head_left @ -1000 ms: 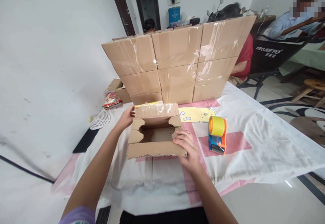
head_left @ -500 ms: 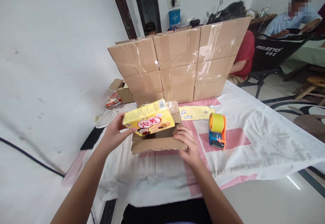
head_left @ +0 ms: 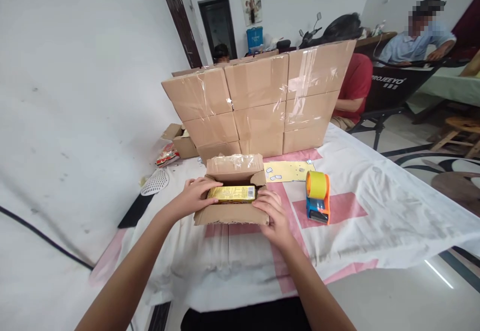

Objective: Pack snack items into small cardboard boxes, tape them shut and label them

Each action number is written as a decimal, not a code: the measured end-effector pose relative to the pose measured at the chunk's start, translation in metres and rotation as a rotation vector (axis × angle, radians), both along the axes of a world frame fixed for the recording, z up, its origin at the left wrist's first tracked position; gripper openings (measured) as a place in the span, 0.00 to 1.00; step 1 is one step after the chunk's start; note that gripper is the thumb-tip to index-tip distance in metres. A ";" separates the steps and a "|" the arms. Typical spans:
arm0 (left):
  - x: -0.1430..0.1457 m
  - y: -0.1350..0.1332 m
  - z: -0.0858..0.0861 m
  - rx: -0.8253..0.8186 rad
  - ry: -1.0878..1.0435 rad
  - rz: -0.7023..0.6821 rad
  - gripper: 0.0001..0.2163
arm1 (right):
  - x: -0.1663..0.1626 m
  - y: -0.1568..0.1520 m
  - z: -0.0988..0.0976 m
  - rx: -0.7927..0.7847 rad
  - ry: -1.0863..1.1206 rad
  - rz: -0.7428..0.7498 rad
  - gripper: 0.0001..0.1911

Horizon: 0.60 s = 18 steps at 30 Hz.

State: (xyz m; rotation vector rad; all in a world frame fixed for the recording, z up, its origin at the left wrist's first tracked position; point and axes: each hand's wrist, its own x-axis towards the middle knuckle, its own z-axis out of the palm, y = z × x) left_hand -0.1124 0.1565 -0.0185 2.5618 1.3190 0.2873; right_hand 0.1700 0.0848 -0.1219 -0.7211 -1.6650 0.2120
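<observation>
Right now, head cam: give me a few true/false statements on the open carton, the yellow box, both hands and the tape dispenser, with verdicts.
1. The yellow box lies inside the open carton. True.
2. The left hand is lifted clear of the carton. False: it rests on the yellow box at the carton's left end.
3. The right hand holds the tape dispenser. False: it is on the carton's right front corner; the dispenser stands apart on the cloth.
4. The carton's flaps are folded shut. False: they stand open.
5. A wall of taped cartons is stacked behind the open carton. True.
</observation>
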 end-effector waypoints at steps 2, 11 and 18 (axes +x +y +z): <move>0.002 0.002 0.003 -0.022 0.038 -0.011 0.22 | 0.000 0.000 0.000 -0.008 0.000 0.005 0.26; 0.021 0.015 -0.003 0.068 0.004 -0.012 0.20 | 0.001 0.000 0.000 -0.048 -0.009 -0.005 0.27; -0.007 0.010 -0.016 0.138 -0.436 0.096 0.33 | 0.002 -0.003 0.002 -0.063 0.011 -0.001 0.24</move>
